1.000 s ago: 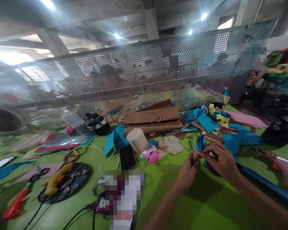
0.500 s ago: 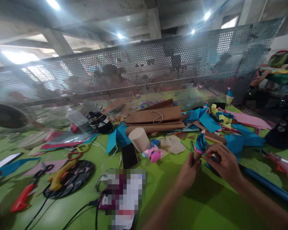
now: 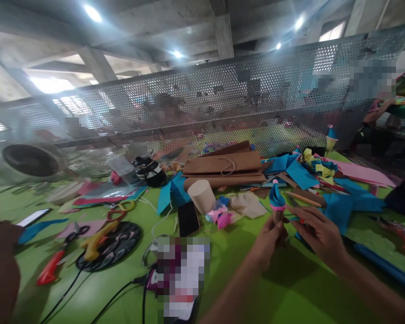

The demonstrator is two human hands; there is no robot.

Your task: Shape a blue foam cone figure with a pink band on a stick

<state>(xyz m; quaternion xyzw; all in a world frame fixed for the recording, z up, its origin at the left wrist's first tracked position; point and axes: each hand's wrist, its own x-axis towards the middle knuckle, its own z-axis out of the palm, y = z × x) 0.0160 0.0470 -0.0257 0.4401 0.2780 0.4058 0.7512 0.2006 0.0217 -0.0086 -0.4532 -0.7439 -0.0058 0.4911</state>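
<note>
A paper ice-cream cone (image 3: 277, 198) stands upright, with a folded blue top, a pink band round its rim and a small pink ball on its tip. My left hand (image 3: 268, 243) is closed round its brown lower part, which is mostly hidden by the fingers. My right hand (image 3: 319, 234) is just to the right, its fingers loosely stretched and apart. Its index fingertip is at the pink band; whether it touches is hard to see. Blue pieces lie under and behind this hand, partly covered by it.
Brown paper (image 3: 222, 166), a white roll (image 3: 201, 196), a phone (image 3: 188, 219) and blue paper (image 3: 302, 173) lie ahead. Leftward are a yellow glue gun (image 3: 97, 243) on a round black tray (image 3: 131, 238) and red-handled scissors (image 3: 50, 267). Another person's hand (image 3: 2, 238) is at far left.
My right fingers have loosened from a pinch at the cone's rim. The cone has turned more upright and shifted slightly left. My view has swung left; another person's hand shows more.
</note>
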